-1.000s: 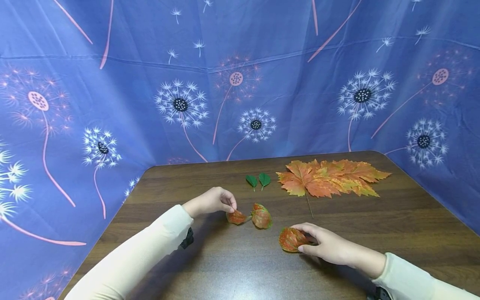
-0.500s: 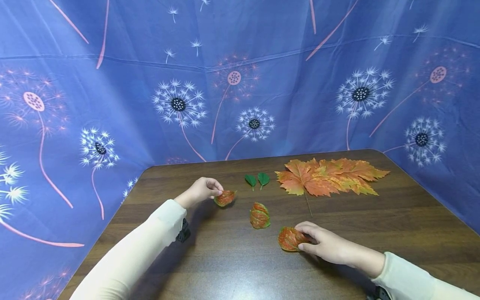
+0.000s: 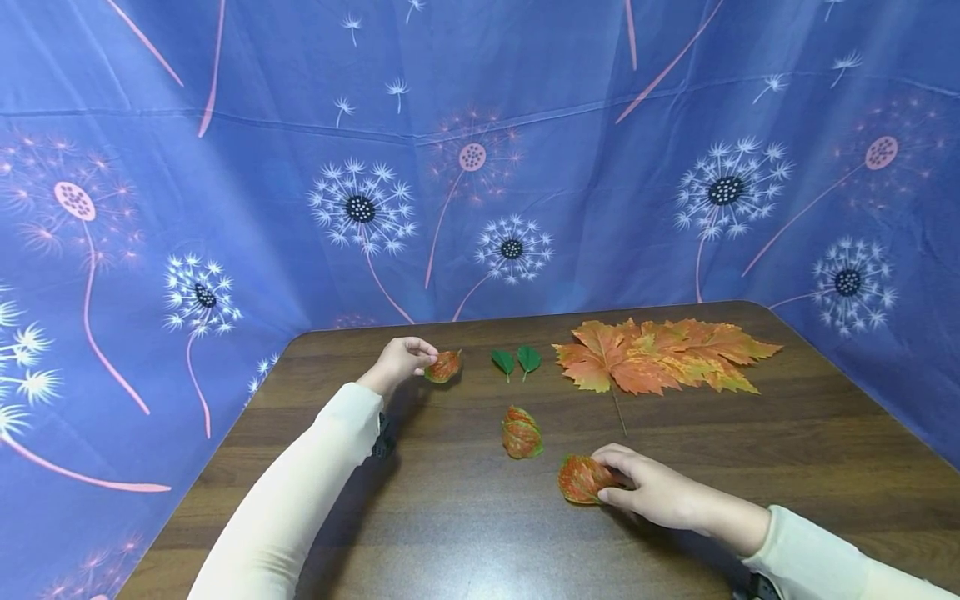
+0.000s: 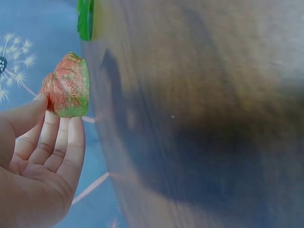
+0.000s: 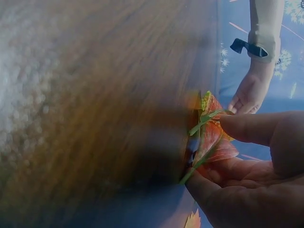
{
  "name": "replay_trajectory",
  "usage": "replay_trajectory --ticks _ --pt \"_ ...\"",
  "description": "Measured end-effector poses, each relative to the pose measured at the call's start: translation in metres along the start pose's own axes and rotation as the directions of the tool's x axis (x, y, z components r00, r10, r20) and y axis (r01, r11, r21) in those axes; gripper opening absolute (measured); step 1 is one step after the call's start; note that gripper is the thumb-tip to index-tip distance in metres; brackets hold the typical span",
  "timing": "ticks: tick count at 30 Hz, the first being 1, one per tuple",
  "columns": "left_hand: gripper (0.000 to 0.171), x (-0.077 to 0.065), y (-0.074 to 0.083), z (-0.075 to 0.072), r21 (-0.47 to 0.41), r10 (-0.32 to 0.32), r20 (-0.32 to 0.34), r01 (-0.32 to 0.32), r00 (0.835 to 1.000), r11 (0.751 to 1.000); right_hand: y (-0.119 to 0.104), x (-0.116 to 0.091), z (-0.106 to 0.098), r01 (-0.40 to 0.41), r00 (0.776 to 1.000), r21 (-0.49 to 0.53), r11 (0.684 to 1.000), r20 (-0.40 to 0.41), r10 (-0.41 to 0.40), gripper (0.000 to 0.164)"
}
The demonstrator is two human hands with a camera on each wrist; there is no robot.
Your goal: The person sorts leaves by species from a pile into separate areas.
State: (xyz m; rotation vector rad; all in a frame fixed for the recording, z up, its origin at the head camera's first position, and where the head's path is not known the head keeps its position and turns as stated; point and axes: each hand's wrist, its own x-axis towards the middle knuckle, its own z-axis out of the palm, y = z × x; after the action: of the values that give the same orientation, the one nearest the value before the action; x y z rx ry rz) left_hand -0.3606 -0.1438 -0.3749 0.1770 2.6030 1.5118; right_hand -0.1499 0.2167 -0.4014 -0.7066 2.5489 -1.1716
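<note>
Near the back left of the table, my left hand pinches a small red-orange leaf with a green edge between thumb and fingers. The left wrist view shows that leaf from close by, held at the fingertips. Toward the front right, my right hand holds red-orange leaves between thumb and fingers. More than one stem shows among these leaves in the right wrist view; their number is hidden. Between the hands, similar red-and-green leaves lie overlapping on the table.
Two small green leaves, a left one and a right one, lie side by side at the back middle. Large orange maple leaves overlap in a row at the back right. A blue dandelion-print cloth hangs behind the wooden table.
My left hand has drawn one red-orange leaf off the middle leaves and carried it left and toward the table's back. The right hand has stayed almost still with its leaves.
</note>
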Motion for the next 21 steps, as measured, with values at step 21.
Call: replay_trajectory --ticks 21 --pt "0.018 0.026 0.001 0.015 -0.051 -0.051 -0.079 0.047 0.996 0.998 0.001 0.001 0.002 0.018 1.0 0.022 1.0 0.001 -0.018 0.033"
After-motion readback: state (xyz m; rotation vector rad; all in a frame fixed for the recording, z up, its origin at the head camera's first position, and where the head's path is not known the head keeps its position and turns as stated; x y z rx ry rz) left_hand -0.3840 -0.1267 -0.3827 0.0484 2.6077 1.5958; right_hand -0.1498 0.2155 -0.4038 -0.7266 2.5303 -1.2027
